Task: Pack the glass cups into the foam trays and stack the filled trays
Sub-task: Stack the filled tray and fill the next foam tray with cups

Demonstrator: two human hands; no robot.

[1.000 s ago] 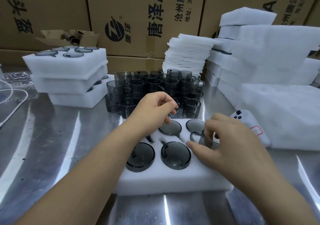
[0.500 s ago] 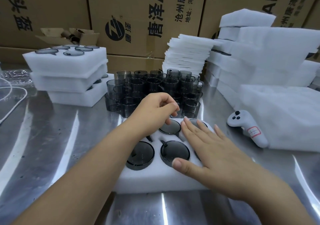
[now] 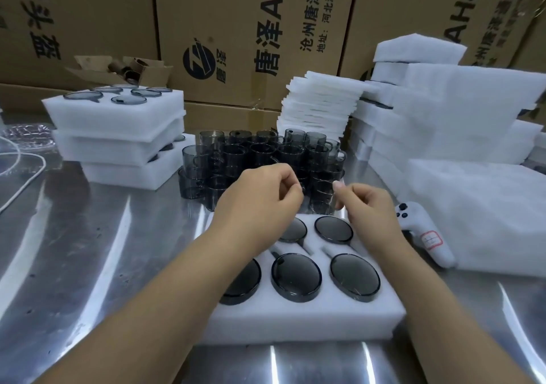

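Note:
A white foam tray (image 3: 295, 320) lies in front of me on the metal table, with several dark glass cups (image 3: 296, 277) set in its round slots. Behind it stands a cluster of loose smoky glass cups (image 3: 260, 153). My left hand (image 3: 260, 206) hovers over the tray's far left corner, fingers curled shut, and nothing shows in it. My right hand (image 3: 366, 209) is raised over the tray's far right corner, fingers loosely bent at the nearest loose cups, and it holds nothing. A stack of three filled trays (image 3: 118, 126) sits at the left.
A white controller (image 3: 425, 233) lies just right of the tray, against big foam blocks (image 3: 472, 206). A pile of thin foam sheets (image 3: 319, 103) stands behind the cups. Cardboard boxes (image 3: 236, 29) wall the back. A white cable (image 3: 26, 171) lies at far left.
My right hand set a cup into the tray's right side, pressed flat on it, then lifted and moved back toward the loose cups. My left hand has barely moved.

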